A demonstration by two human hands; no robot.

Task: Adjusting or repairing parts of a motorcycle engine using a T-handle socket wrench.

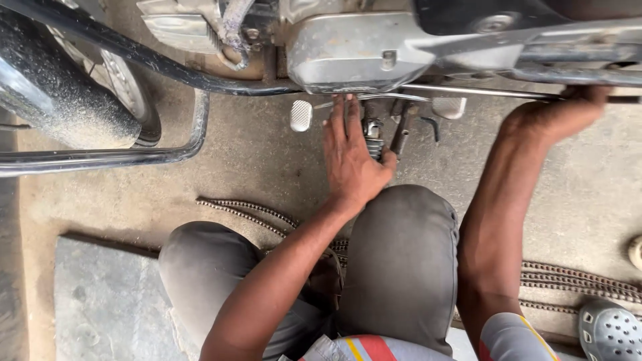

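I squat beside a motorcycle (354,53) and look down at its engine case and underside. My left hand (351,157) reaches under the engine, fingers spread flat, thumb against a footpeg and spring assembly (374,137). It grips nothing that I can see. My right hand (568,110) is curled around the lower edge of a metal bar (575,75) at the bike's right side. A silver pedal pad (301,115) sits just left of my left hand. My knees in grey trousers fill the lower middle.
A loose drive chain (247,210) lies on the concrete floor behind my knees and runs out to the right. The front tyre (60,93) and black crash guard tube (134,157) stand at left. A grey clog (610,331) is at bottom right. A dark slab (107,301) lies lower left.
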